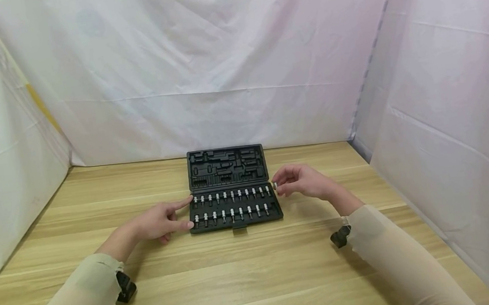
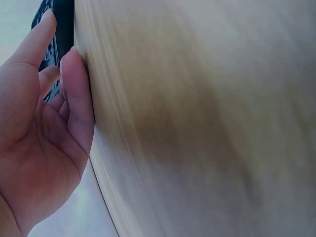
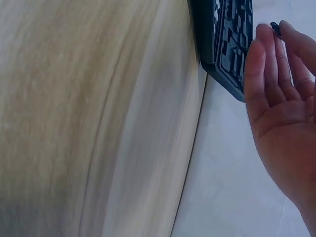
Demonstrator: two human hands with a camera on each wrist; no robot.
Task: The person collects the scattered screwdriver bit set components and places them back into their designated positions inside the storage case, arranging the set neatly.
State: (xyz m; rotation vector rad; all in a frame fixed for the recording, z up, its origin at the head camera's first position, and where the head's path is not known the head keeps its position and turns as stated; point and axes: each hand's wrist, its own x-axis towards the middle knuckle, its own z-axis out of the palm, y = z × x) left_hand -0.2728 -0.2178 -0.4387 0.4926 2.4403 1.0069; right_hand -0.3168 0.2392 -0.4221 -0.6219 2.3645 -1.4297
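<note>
A black bit-socket case (image 1: 236, 204) lies unfolded on the wooden table, its moulded lid (image 1: 227, 167) laid back behind the lower half. Two rows of silver bit sockets (image 1: 232, 212) sit in the lower half. My left hand (image 1: 159, 222) is at the case's left side, index finger touching near the upper corner and thumb the lower corner; its other fingers are bent. Just off the right edge, my right hand (image 1: 305, 181) pinches one small bit socket (image 1: 275, 185) between thumb and fingertips. In the right wrist view that bit socket (image 3: 275, 28) shows as a small dark piece.
The wooden table (image 1: 241, 283) stretches around the case. White cloth sheets (image 1: 207, 66) hang behind and on both sides. A black device (image 1: 126, 287) is strapped at the left wrist, another black device (image 1: 340, 236) at the right. A latch (image 1: 240, 231) juts from the case's front.
</note>
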